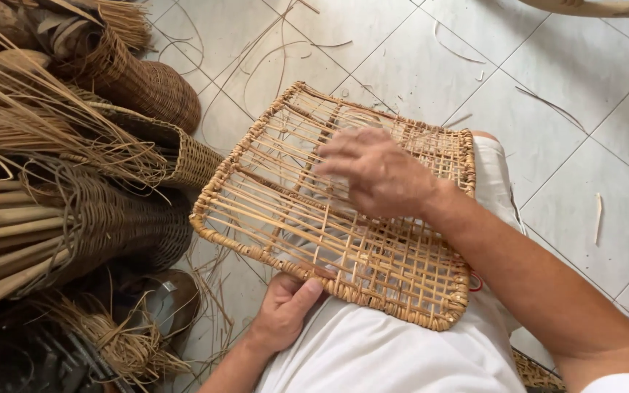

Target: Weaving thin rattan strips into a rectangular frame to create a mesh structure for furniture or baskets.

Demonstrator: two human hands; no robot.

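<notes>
A square woven cane panel (pixel 271 218) rests on my lap, its rim wrapped in braided cane and its right half more densely woven than the left. My left hand (pixel 285 309) grips the near edge of the panel, thumb on top. My right hand (pixel 376 171) lies over the middle of the weave, fingers spread and slightly blurred, touching the strands. I cannot tell whether it pinches a strand.
Wicker baskets (pixel 147 87) and bundles of cane strips (pixel 23 124) pile up at the left. Thick cane poles (pixel 1 233) lie beside them. Loose cane strands (pixel 547 105) litter the white tiled floor (pixel 584 182). A curved cane piece (pixel 598 7) shows at the top right.
</notes>
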